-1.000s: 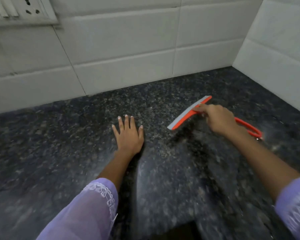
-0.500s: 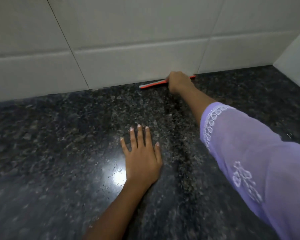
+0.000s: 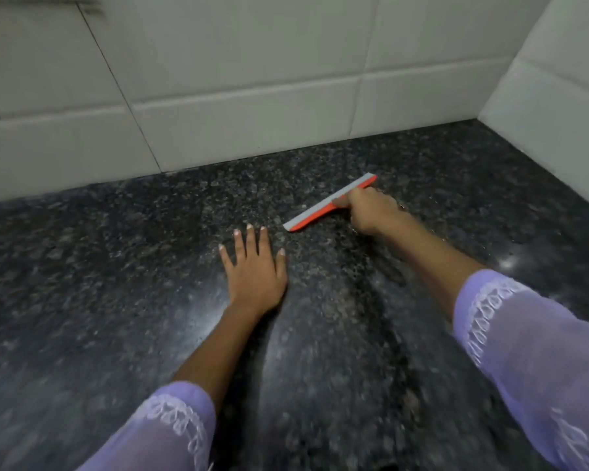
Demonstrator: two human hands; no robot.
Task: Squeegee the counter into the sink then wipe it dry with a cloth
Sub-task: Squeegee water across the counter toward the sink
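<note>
An orange squeegee (image 3: 315,215) with a grey blade lies slanted on the dark speckled granite counter (image 3: 116,283), a short way out from the back wall. My right hand (image 3: 371,212) grips it at the middle of the blade head; the handle is hidden under the hand. My left hand (image 3: 254,270) rests flat on the counter with fingers spread, just left of and nearer than the blade's lower end, not touching it. No sink or cloth is in view.
White tiled walls (image 3: 252,96) stand behind the counter and on the right (image 3: 558,113), meeting in a corner at the far right. A wet sheen shows on the counter near my right forearm (image 3: 507,263).
My right hand has drawn the squeegee back from the base of the back wall toward me, and its blade is slanted again. My left hand stays flat on the counter.
</note>
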